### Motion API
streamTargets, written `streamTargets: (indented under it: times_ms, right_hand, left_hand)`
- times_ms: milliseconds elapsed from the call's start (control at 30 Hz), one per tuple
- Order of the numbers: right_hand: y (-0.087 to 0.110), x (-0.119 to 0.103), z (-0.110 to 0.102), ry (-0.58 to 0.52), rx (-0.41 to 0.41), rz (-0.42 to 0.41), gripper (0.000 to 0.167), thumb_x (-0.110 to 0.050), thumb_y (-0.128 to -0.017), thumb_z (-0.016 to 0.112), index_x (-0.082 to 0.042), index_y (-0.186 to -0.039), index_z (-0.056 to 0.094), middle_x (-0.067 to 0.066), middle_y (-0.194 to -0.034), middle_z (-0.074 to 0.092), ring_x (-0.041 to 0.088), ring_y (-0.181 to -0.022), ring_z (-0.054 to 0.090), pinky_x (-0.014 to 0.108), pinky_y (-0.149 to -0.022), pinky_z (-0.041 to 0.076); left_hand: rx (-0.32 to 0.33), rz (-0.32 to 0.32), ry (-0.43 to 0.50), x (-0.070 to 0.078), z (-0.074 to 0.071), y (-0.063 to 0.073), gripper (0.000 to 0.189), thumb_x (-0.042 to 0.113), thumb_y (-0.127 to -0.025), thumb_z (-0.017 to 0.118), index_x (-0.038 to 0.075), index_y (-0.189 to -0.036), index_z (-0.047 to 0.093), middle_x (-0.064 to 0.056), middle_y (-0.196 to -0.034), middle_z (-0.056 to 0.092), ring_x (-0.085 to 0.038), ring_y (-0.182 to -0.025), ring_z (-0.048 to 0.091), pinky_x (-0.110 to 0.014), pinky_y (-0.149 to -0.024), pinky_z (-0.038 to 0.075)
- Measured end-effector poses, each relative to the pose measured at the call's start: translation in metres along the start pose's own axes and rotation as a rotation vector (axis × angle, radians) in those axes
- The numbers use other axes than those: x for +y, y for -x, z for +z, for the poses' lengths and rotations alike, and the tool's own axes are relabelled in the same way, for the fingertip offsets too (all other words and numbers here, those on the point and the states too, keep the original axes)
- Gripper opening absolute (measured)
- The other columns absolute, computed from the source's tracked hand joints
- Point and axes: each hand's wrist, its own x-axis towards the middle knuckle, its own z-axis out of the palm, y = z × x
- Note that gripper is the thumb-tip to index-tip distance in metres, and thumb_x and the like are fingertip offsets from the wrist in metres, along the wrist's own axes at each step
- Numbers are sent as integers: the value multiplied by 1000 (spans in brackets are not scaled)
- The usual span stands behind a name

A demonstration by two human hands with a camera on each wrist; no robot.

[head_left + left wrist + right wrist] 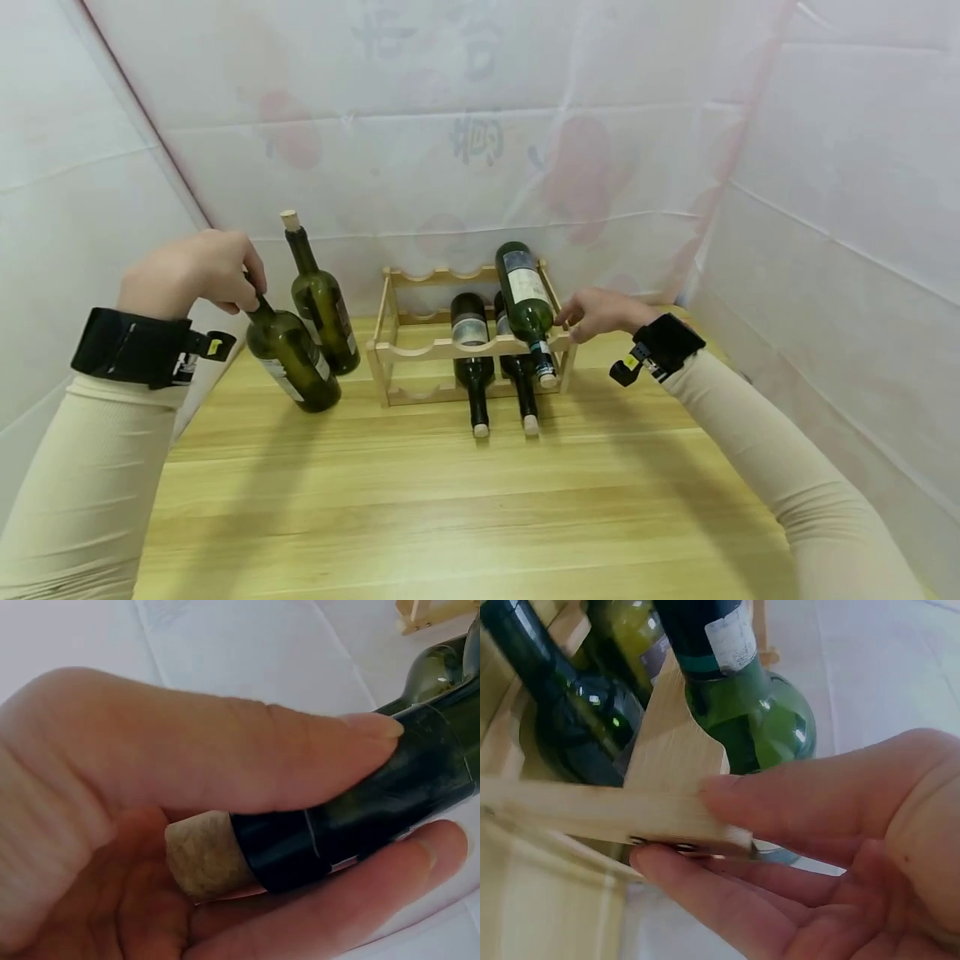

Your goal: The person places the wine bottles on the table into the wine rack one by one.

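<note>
My left hand [198,271] grips the neck of a dark green wine bottle [292,358], which leans with its base low at the table. In the left wrist view, thumb and fingers lie along either side of the dark neck [285,851], and the cork [206,855] points into the palm. My right hand [603,312] pinches the front right upper corner of the wooden wine rack [679,750], thumb on top and fingers beneath. Right beside it, a labelled green bottle [525,287] lies in the rack's top tier, neck toward me.
Another corked bottle [322,304] stands upright behind the held one, left of the rack. Two bottles, one a dark bottle [471,342], lie in the lower tier with necks jutting out over the wooden table [450,508]. Pale sheeting [420,183] hangs behind and at both sides.
</note>
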Motion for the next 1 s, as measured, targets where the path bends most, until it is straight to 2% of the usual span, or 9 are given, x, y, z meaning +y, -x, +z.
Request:
streamTargets:
  times_ms: [100, 200, 300, 500, 633, 833, 1000]
  right_hand:
    - [-1, 6, 4, -59, 14, 24, 39, -4, -95, 69, 8, -131, 66, 30, -139, 62, 49, -130, 57, 45, -99, 59]
    - [-1, 10, 9, -80, 46, 40, 35, -9, -96, 71, 4, -128, 70, 29, -142, 60, 48, -133, 56, 44, -102, 57]
    - [-1, 12, 12, -94, 79, 28, 34, -8, -95, 71, 4, -127, 70, 30, -141, 61, 50, -132, 56, 48, -102, 57]
    - [-2, 8, 16, -72, 97, 22, 34, -8, -92, 73, 4, -124, 73, 28, -138, 64, 47, -126, 61, 51, -101, 57]
    - [-2, 6, 16, -72, 91, 39, 36, -9, -93, 73, 2, -126, 72, 28, -139, 63, 47, -127, 60, 50, -101, 57]
    - [1, 8, 12, -36, 113, 54, 34, -9, -91, 74, 0, -124, 74, 27, -137, 65, 46, -125, 62, 52, -101, 56]
    - [3, 7, 13, -31, 109, 57, 31, -9, -92, 74, 0, -121, 75, 26, -138, 65, 45, -125, 62, 53, -102, 56]
  left_hand:
    - [20, 20, -17, 0, 3, 3, 26, 3, -80, 72, 4, -106, 78, -13, -95, 74, -24, -79, 69, -47, -74, 56]
    - [58, 44, -54, -1, 6, 4, 28, 2, -79, 71, 5, -105, 80, -19, -106, 75, -30, -90, 68, -49, -75, 57]
    - [104, 56, -80, -2, 8, 5, 27, 1, -77, 70, 7, -101, 82, -23, -113, 74, -34, -97, 67, -52, -77, 56]
    - [169, 43, -39, 2, 14, 17, 29, 0, -76, 66, 4, -100, 82, -26, -111, 74, -33, -90, 67, -40, -70, 51]
    - [236, 41, -16, 12, 11, 35, 28, 1, -76, 65, 0, -99, 81, -27, -109, 74, -30, -82, 65, -32, -64, 44]
    - [335, 21, -9, 37, -1, 62, 30, 6, -74, 66, 1, -100, 81, -27, -110, 74, -30, -81, 62, -30, -60, 41]
    - [487, 59, -17, 54, -8, 75, 25, 11, -79, 69, 1, -98, 81, -23, -96, 77, -24, -71, 63, -29, -58, 42]
